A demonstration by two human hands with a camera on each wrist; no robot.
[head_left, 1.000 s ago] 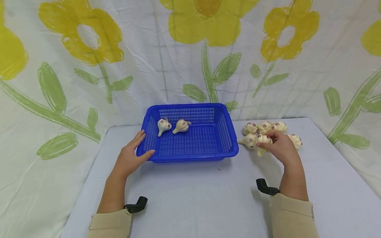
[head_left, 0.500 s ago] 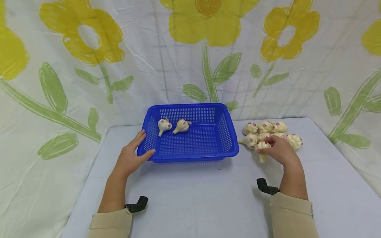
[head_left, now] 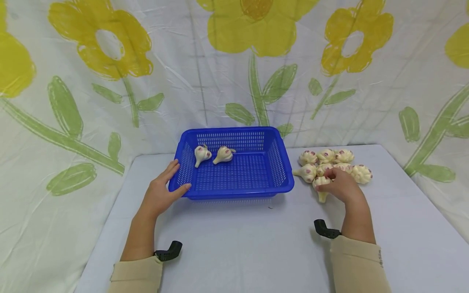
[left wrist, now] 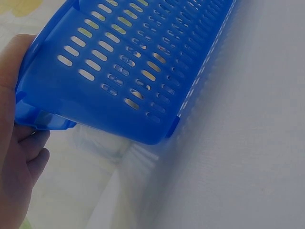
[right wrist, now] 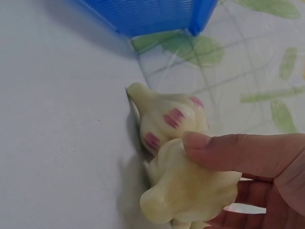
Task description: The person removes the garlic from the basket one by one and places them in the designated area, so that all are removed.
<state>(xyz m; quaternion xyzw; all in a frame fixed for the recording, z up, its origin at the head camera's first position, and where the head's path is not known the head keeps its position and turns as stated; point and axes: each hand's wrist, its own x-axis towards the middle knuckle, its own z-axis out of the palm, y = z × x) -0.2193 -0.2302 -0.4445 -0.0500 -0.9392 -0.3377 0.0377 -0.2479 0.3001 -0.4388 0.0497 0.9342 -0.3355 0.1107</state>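
Observation:
A blue plastic basket [head_left: 234,191] with slotted walls stands on the table, two garlic bulbs [head_left: 223,155] lying in its left half. At its front left corner my left hand [head_left: 160,193] holds the rim, thumb on the front edge and fingers along the left side. In the left wrist view some fingers [left wrist: 35,152] are bent below the rim. My right hand [head_left: 342,184] pinches a garlic bulb [right wrist: 190,191] between thumb and fingers, its stem pointing toward me. Just beside it lies another garlic bulb [right wrist: 171,119]. Part of the right fingers is hidden behind the held bulb.
Several more garlic bulbs [head_left: 326,156] are grouped at the table's back right, around my right hand. The table [head_left: 234,244] has a white cover. Behind it hangs a white cloth [head_left: 176,81] printed with yellow flowers.
My right hand has drawn the pinched garlic bulb slightly toward me, out from the group, uncovering bulbs behind it. The left hand and the basket have stayed in place.

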